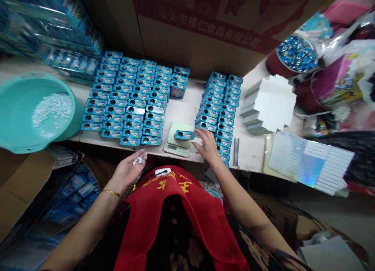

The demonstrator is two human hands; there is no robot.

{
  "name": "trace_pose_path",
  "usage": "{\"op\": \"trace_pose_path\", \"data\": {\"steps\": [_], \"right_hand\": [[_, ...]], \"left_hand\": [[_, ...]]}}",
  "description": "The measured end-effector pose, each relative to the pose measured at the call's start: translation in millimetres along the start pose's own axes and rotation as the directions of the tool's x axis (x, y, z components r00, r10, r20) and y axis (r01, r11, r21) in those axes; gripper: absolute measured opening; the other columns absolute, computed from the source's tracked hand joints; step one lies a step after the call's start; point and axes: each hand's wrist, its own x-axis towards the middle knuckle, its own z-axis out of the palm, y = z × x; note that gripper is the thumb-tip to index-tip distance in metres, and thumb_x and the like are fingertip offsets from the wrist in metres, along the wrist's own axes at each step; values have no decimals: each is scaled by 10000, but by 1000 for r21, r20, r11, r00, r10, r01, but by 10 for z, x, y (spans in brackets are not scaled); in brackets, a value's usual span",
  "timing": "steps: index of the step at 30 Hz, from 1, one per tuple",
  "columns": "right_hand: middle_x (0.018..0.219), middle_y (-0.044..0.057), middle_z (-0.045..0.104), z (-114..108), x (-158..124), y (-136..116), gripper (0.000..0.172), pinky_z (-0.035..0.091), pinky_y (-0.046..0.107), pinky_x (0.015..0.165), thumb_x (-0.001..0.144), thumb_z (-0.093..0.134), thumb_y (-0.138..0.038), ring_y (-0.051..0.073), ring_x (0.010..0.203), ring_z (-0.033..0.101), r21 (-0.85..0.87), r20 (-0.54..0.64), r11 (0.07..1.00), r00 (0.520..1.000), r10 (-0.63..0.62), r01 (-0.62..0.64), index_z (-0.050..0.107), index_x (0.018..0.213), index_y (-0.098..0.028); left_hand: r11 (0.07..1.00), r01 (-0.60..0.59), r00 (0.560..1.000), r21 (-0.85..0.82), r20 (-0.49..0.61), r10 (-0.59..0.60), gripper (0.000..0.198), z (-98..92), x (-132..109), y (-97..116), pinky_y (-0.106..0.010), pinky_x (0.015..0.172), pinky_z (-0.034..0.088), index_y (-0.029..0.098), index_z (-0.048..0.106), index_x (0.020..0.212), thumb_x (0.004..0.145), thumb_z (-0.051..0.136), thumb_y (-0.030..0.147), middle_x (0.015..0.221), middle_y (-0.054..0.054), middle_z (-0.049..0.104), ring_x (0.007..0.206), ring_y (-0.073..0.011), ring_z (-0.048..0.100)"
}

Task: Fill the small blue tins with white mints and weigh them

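Note:
My left hand (130,167) is palm up in front of the table edge, cupping several small white candies (137,160). On the pale green scale (172,146) lies one blue tin (184,135) with a dark round opening at its left end. My right hand (207,145) is just right of the scale, thumb and fingers apart, with nothing visible between them. Its fingertips are close to the scale's edge and to the right-hand rows of blue tins (211,111); whether they touch is unclear. Left of the scale stand several more columns of blue tins (129,101).
A turquoise basin (17,106) with white candies stands at the left. A large carton (187,36) backs the table. Right lie a metal strip (236,151), stacked white cards (271,104), printed sheets (313,161) and a tub of blue-silver pieces (296,55). Wrapped tins (70,61) are stacked back left.

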Motion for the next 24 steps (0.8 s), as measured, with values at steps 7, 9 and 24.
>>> {"op": "trace_pose_path", "data": {"steps": [7, 9, 24], "right_hand": [[1313, 117, 396, 81, 221, -64, 619, 351, 478, 926, 738, 608, -290, 293, 1185, 350, -75, 156, 997, 988, 5, 7, 369, 1302, -202], [1310, 115, 401, 105, 239, -54, 622, 348, 480, 925, 730, 618, -286, 294, 1178, 353, -86, 176, 996, 984, 8, 7, 376, 1297, -201], [967, 93, 560, 174, 0, -1060, 242, 426, 320, 806, 896, 386, -249, 185, 907, 497, 168, 237, 948, 923, -303, 269, 557, 1052, -176]], "left_hand": [[998, -41, 998, 50, 57, 38, 321, 102, -72, 64, -196, 583, 528, 104, 574, 1032, 776, 423, -19, 897, -128, 636, 704, -119, 616], [996, -57, 994, 74, 95, 50, 306, 104, -74, 75, -177, 553, 512, 109, 580, 1010, 775, 432, -18, 898, -124, 637, 673, -103, 602], [987, 39, 935, 157, 341, -92, 375, 620, -41, -214, -305, 900, 441, 88, 589, 1072, 730, 484, -24, 1103, -145, 613, 1045, -201, 560]]}}
